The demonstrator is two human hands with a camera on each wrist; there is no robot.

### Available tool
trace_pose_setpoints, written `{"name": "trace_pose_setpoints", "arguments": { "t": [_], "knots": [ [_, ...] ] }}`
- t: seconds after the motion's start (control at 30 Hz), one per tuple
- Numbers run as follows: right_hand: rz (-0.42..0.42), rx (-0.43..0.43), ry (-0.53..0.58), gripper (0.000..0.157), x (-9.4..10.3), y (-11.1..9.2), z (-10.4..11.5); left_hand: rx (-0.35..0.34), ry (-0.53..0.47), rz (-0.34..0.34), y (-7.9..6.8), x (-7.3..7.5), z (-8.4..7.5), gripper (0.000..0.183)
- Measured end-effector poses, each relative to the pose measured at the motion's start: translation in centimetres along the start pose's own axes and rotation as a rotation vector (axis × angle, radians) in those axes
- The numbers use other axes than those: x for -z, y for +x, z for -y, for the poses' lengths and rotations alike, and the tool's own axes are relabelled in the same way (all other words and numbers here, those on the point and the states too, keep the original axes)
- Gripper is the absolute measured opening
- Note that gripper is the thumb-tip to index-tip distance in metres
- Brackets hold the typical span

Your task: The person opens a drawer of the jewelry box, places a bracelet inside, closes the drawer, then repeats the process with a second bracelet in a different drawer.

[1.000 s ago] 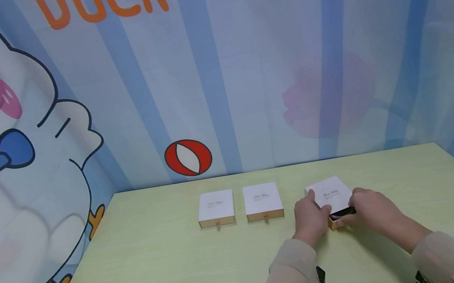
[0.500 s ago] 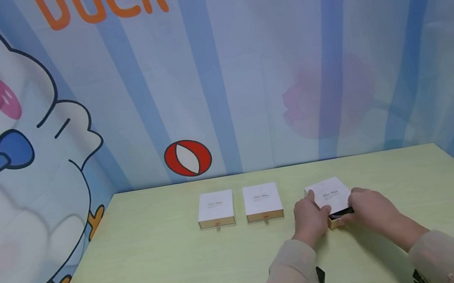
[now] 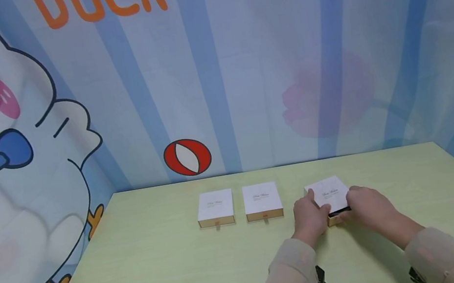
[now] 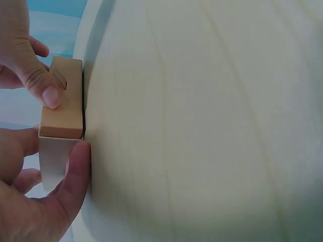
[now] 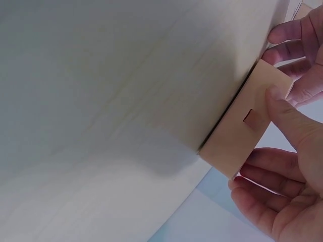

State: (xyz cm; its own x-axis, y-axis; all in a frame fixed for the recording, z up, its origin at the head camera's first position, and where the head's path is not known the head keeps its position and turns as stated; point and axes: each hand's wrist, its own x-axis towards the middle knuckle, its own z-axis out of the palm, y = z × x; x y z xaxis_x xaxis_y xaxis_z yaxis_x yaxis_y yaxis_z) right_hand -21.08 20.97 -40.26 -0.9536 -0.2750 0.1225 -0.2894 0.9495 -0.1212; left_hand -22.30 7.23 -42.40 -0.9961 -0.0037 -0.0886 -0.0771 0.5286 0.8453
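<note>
A white drawer box (image 3: 328, 192) with printed lettering sits turned slightly on the table, its peach-coloured drawer (image 5: 237, 126) a little out at the front. My left hand (image 3: 309, 217) grips the box's white sleeve (image 4: 50, 159) at its left side, thumb by the front corner. On the other side my right hand (image 3: 371, 205) holds the box, its thumb pressing the drawer front beside a small ribbon tab (image 5: 251, 119). A narrow dark strip shows between sleeve and drawer in the head view; what lies inside is hidden.
Two similar white boxes, a middle one (image 3: 262, 200) and a left one (image 3: 215, 207), stand in a row to the left, each with a small tab at the front. Behind the pale green table (image 3: 163, 275) hangs a blue striped backdrop (image 3: 236, 61) with a duck print.
The drawer has slid further into its sleeve, so the dark gap at the front has narrowed. My right hand has moved slightly up and left with it; the left hand stays put.
</note>
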Motion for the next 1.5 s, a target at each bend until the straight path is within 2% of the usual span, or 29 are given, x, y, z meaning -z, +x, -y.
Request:
{"name": "trace_pose_setpoints", "arguments": {
  "t": [0.47, 0.93, 1.5],
  "knots": [
    [0.02, -0.034, -0.031, 0.038, 0.07, 0.36, 0.58, -0.002, -0.006, 0.007, 0.04, 0.12, 0.06, 0.059],
    [0.007, -0.022, -0.058, 0.034, 0.18, 0.42, 0.85, -0.024, 0.003, 0.008, 0.04, 0.25, 0.12, 0.059],
    [-0.006, -0.041, -0.047, 0.037, 0.17, 0.35, 0.97, -0.012, 0.007, 0.008, -0.08, 0.17, -0.07, 0.058]
  ]
}}
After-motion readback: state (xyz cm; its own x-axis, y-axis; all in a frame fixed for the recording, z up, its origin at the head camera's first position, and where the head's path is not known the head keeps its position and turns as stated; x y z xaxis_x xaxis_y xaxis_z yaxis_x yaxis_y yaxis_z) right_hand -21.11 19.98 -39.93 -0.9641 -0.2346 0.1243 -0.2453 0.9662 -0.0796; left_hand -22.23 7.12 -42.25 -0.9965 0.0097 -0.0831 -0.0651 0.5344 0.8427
